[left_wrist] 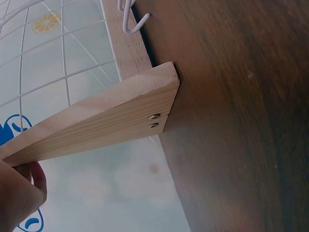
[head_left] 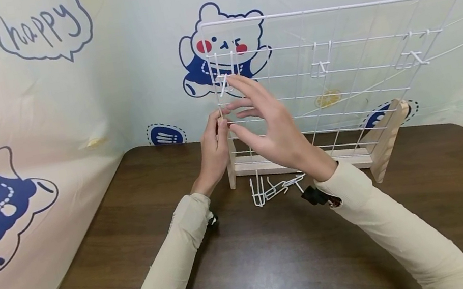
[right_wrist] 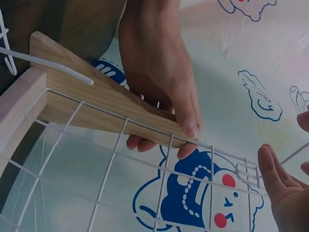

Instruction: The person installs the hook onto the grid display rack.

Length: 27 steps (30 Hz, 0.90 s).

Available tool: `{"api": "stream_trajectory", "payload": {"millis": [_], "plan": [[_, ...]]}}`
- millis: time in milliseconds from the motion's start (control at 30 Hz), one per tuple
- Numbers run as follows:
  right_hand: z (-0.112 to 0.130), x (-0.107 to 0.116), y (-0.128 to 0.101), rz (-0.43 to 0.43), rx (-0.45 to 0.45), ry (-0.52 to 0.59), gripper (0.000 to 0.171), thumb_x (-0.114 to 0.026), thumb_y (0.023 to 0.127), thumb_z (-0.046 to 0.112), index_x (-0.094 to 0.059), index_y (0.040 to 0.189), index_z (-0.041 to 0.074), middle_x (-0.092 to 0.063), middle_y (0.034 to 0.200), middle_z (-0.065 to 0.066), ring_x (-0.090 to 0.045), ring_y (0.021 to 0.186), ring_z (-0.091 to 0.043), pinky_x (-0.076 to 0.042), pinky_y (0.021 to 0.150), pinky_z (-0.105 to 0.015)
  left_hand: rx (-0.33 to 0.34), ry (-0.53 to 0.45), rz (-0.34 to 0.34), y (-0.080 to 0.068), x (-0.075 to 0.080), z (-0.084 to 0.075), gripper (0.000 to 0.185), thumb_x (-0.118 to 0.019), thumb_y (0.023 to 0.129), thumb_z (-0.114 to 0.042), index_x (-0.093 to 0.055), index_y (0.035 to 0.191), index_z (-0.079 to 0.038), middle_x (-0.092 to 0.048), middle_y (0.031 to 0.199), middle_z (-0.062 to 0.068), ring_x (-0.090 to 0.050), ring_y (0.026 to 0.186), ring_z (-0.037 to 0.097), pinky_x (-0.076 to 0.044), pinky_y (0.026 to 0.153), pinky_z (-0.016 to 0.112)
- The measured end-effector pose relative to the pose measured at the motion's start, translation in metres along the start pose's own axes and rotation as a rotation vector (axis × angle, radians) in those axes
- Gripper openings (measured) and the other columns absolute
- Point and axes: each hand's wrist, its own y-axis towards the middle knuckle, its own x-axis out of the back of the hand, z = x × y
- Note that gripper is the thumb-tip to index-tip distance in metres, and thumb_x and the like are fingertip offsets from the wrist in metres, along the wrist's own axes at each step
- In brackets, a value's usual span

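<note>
A white wire grid rack [head_left: 301, 12] stands in a wooden base on the table. My left hand [head_left: 214, 150] grips the upper end of the left wooden side panel [left_wrist: 111, 113], thumb on one face and fingers around the other, as the right wrist view shows. My right hand [head_left: 276, 123] is raised in front of the grid's left side with its fingers spread. Its index fingertip is right at a white wire hook [head_left: 224, 84] hung at the grid's upper left. In the right wrist view, the right hand's fingers [right_wrist: 273, 176] are beside the hook's bracket.
Two more hooks hang on the grid, one mid-grid [head_left: 321, 66] and one at the right [head_left: 413, 56]. Several loose wire hooks [head_left: 260, 195] lie on the brown table [head_left: 280, 260] before the base. A printed cloth [head_left: 145, 77] hangs behind.
</note>
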Motion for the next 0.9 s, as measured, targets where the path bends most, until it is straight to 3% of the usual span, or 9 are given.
{"api": "stream_trajectory", "payload": {"millis": [200, 500, 900], "plan": [[0.002, 0.009, -0.008, -0.007, -0.020, 0.030, 0.064, -0.066, 0.090, -0.004, -0.041, 0.149, 0.003, -0.043, 0.150, -0.009, -0.064, 0.111, -0.025, -0.054, 0.090, -0.032, -0.033, -0.027, -0.006, 0.001, -0.002, 0.002, 0.026, -0.038, 0.107, -0.004, -0.049, 0.127, 0.008, -0.060, 0.107, 0.025, -0.062, 0.102, 0.037, -0.048, 0.095, 0.050], [-0.001, 0.018, -0.024, 0.011, -0.066, -0.014, 0.062, -0.068, 0.089, -0.002, -0.045, 0.146, 0.006, -0.050, 0.141, -0.010, -0.065, 0.107, -0.025, -0.055, 0.087, -0.033, -0.023, -0.006, -0.012, 0.000, -0.003, 0.000, 0.025, -0.038, 0.107, -0.005, -0.050, 0.127, 0.006, -0.061, 0.113, 0.021, -0.063, 0.102, 0.033, -0.048, 0.096, 0.046], [-0.006, 0.023, -0.053, 0.045, -0.129, -0.049, 0.061, -0.070, 0.087, -0.003, -0.048, 0.144, 0.008, -0.058, 0.133, -0.010, -0.065, 0.106, -0.024, -0.056, 0.085, -0.033, -0.032, -0.018, -0.035, 0.000, -0.004, 0.002, 0.026, -0.038, 0.107, -0.004, -0.051, 0.126, 0.008, -0.061, 0.108, 0.022, -0.062, 0.102, 0.042, -0.047, 0.094, 0.046]]}}
